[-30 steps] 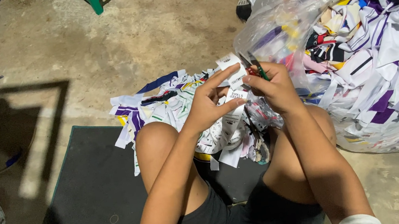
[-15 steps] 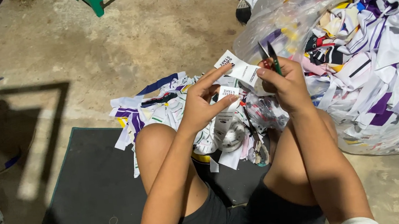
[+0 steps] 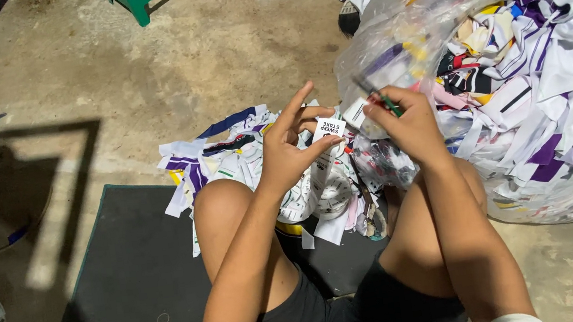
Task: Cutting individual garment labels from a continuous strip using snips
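The left hand (image 3: 289, 149) pinches a small white tag (image 3: 329, 129) between the thumb and one finger; the other fingers stick up and spread out. The tag has dark print on it; it hangs on the top end of a white printed cloth (image 3: 320, 190) that drops down under the pinch to the lap.

The right hand (image 3: 410, 122) is curled tight around a thin little cutting tool with a green handle (image 3: 380, 98); I think it is a small snipper, but it is too small to be sure. The tip of the tool pokes up and away from the fist; it sits just beside the tag, on the right of the pinch, and I cannot tell if it touches the tag.

Under both hands lies a heap of cloth scraps (image 3: 226, 154) in white, purple and blue; close to the right of the fist stands a big clear bag (image 3: 515, 101) stuffed with more scraps. Under the legs is a dark mat (image 3: 132, 277) on the rough floor.

What could go wrong: the sharp tip is very near the pinching fingers, so a slip could nick a finger; the pinch is small, so the tag could slide out if the cloth tugs down; a cut made too low could tear the cloth.
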